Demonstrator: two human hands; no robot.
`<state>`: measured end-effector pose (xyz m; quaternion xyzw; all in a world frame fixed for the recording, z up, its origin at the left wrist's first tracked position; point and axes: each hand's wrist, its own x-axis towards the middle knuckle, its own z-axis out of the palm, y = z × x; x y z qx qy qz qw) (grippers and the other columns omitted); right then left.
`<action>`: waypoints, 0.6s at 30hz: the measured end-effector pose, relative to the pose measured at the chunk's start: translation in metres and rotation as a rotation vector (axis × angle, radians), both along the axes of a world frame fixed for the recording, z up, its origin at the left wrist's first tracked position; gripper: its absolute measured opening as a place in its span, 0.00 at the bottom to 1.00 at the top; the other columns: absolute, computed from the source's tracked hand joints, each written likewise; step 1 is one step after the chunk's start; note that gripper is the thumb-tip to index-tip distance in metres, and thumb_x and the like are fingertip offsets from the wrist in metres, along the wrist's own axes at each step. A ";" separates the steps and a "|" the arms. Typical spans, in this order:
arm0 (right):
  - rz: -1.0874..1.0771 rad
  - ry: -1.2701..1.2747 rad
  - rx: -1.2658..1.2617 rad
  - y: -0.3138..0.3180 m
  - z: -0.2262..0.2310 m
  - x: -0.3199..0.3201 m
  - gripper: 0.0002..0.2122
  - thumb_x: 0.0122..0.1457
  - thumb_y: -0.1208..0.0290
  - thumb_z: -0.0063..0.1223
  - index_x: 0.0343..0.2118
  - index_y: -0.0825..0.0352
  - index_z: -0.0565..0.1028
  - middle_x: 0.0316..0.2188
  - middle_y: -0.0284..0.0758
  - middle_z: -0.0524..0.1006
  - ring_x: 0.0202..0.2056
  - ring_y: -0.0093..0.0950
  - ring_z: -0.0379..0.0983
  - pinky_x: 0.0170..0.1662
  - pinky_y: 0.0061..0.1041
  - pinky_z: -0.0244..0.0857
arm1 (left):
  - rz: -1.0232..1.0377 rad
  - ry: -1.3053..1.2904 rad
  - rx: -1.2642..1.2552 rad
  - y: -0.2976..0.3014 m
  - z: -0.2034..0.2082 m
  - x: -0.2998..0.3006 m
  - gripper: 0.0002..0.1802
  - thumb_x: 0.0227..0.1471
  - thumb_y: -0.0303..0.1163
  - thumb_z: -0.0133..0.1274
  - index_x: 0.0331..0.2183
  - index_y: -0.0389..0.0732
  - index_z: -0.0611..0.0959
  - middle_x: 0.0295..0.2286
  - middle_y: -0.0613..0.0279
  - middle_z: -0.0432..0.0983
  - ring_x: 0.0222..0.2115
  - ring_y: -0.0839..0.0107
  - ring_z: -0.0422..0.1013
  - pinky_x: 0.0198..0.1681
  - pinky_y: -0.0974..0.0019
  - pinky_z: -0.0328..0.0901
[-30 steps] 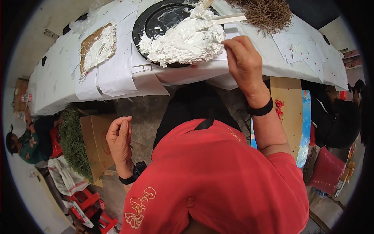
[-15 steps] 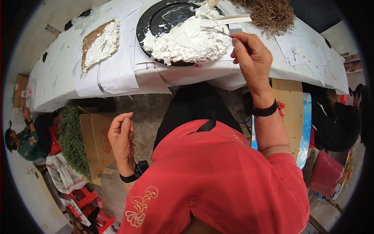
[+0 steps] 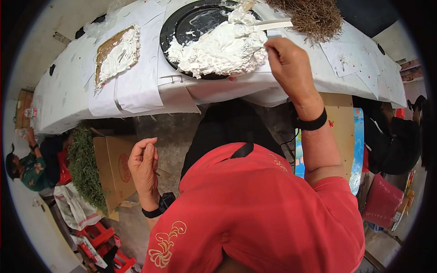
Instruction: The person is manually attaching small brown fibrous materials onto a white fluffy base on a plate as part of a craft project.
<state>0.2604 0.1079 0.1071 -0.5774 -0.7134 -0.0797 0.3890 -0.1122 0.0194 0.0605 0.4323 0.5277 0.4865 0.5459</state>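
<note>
My right hand (image 3: 291,68) is closed in a pinch at the near right edge of a black round tray (image 3: 167,29). A thin twig (image 3: 251,47) runs from its fingertips over the heap of white paste (image 3: 218,48) on that tray; its tip meets the paste. My left hand (image 3: 144,164) hangs over the floor, in front of the table and beside a cardboard box. Its fingers are curled together with the thumb against them; a small dark tip shows beside them, too little to name.
A board coated with white paste (image 3: 117,57) lies on the table's left. A pale flat stick (image 3: 273,24) rests on the paste, near a brown pile of twigs (image 3: 314,18). Green sprigs (image 3: 85,168) stand by the cardboard box (image 3: 119,164). Another person (image 3: 34,166) is at far left.
My right hand has turned palm-down and shifted slightly left, bringing the twig lower into the paste. My left hand has barely moved.
</note>
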 end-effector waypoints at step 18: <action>0.020 -0.081 -0.034 -0.017 -0.015 -0.005 0.06 0.51 0.84 0.54 0.32 0.67 0.75 0.28 0.36 0.75 0.28 0.34 0.74 0.30 0.25 0.68 | 0.061 -0.025 0.011 0.004 -0.001 0.003 0.10 0.58 0.30 0.51 0.40 0.37 0.78 0.19 0.75 0.62 0.14 0.90 0.49 0.16 0.82 0.42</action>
